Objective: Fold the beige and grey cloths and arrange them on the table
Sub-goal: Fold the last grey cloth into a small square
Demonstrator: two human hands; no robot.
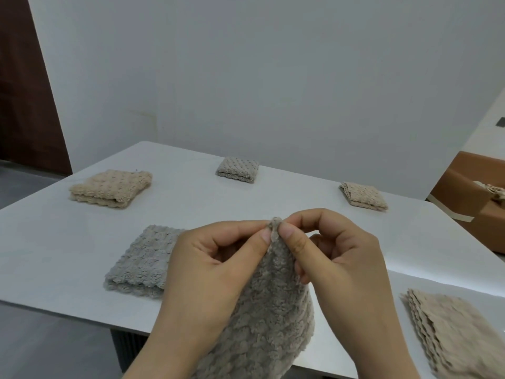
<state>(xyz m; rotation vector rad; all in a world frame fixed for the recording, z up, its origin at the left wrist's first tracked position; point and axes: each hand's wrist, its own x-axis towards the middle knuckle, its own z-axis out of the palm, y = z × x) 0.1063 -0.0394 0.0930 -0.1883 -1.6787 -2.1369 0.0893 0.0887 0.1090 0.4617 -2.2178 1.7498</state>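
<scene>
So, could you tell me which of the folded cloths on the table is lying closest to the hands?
The grey folded cloth at the near left, just beside the left hand; the others lie farther off.

Bumpy taupe-grey held cloth (pixel 262 318), beige (pixel 112 188) and grey (pixel 142 263) folded cloths, white table (pixel 273 192).

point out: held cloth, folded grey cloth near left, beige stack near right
held cloth (pixel 262 318): head view, on its hanging body below both hands.
folded grey cloth (pixel 142 263): head view, middle of its top face.
beige stack (pixel 453 326): head view, top layer's centre.
</scene>
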